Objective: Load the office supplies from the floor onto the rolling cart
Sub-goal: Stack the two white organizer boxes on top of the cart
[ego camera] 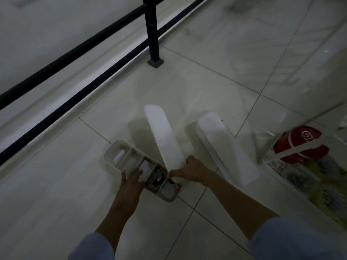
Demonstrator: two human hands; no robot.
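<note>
Organiser tray (127, 158), on floor (206, 81), uncovered. My right grip (193, 169) pinches its lid (163, 136), tilted above; left grip (131, 180) lies flat on tray. Next, I judge: seat lid, load.

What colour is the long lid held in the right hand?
White, plain with no pattern; the lid in the right hand shows best in the head view.

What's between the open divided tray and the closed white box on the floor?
In the head view, the white lid, gripped at its near end by the right hand, stands between them.
</note>
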